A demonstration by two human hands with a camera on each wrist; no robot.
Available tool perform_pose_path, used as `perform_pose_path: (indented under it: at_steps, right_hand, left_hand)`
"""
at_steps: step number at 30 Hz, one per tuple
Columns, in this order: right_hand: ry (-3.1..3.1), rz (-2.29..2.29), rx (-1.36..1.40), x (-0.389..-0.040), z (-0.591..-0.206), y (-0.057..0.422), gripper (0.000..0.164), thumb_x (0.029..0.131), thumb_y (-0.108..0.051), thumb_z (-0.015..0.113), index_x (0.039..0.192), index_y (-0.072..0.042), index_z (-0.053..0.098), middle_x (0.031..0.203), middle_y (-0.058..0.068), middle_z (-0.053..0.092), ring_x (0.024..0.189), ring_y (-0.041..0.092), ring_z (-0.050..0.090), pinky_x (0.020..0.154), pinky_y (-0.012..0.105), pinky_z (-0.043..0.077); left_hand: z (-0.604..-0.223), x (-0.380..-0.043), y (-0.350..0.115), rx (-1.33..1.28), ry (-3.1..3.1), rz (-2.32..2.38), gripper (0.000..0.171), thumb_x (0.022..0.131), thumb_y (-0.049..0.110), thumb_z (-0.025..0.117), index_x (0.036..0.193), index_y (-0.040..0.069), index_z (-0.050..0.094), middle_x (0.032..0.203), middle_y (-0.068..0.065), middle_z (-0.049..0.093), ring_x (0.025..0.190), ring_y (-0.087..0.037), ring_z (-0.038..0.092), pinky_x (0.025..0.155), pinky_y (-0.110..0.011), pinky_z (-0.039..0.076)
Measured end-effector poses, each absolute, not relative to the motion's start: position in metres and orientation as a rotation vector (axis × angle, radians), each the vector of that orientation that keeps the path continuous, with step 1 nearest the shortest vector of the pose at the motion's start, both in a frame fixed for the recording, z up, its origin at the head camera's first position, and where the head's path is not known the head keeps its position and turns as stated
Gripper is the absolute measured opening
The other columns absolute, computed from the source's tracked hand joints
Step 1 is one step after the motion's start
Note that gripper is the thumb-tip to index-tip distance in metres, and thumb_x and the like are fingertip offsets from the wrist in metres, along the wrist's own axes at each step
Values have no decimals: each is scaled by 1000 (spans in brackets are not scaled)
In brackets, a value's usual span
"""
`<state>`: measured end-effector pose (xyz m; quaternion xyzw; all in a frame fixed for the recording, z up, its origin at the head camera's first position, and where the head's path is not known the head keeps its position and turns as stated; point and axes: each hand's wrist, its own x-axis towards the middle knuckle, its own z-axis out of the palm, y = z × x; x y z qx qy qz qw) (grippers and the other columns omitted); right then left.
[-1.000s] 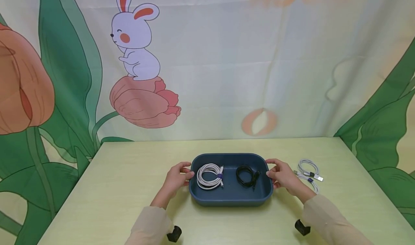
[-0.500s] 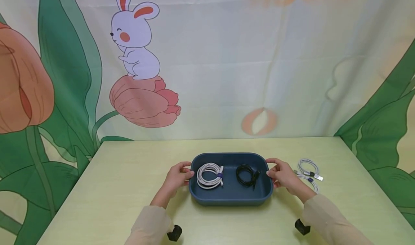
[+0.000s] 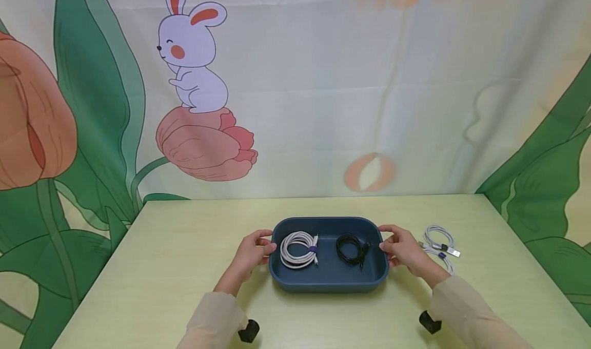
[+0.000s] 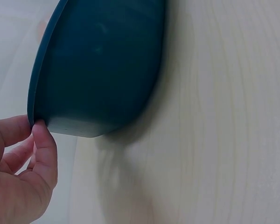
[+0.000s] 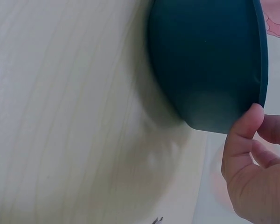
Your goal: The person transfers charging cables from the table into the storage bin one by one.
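Note:
A dark blue plastic bin point(image 3: 329, 282) with rounded corners sits at the middle of the table. My left hand point(image 3: 248, 254) pinches its left rim between thumb and fingers; the left wrist view shows the thumb of that hand point(image 4: 23, 172) against the outer wall. At the opposite end, my right hand point(image 3: 406, 251) pinches the right rim the same way, as the right wrist view of this hand point(image 5: 256, 168) confirms. Inside lie a coiled white cable point(image 3: 287, 259) with a purple tie, on the left, and a coiled black cable point(image 3: 340, 254), on the right.
To the right of my right hand, two smaller coiled white cables point(image 3: 438, 231) lie on the table point(image 3: 175, 267), one with a USB plug point(image 3: 455, 254). Behind the table's far edge hangs a printed cloth point(image 3: 300, 108) with a rabbit and tulips.

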<state>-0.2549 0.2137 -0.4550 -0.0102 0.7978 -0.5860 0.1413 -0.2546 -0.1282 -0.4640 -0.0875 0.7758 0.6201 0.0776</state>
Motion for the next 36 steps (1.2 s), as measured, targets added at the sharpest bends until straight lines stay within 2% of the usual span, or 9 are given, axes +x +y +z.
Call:
perform_pose_path:
  at_steps: [25, 36]
  right_hand:
    - [2357, -1639, 38, -258, -457, 226, 42, 86, -6, 48, 126, 1, 39, 79, 5, 48, 58, 16, 48, 49, 26, 45]
    - [2393, -1607, 76, -260, -457, 236, 41, 87, -7, 48, 126, 1, 39, 86, 11, 50, 60, 16, 49, 51, 27, 46]
  left_hand:
    - [-467, -257, -128, -296, 2322, 1862, 39, 81, 1, 58, 119, 4, 51, 86, -5, 50, 72, -16, 52, 54, -22, 45]
    - [-466, -256, -128, -292, 2331, 1863, 39, 81, 0, 58, 119, 3, 51, 86, -6, 50, 70, -14, 52, 53, -21, 45]
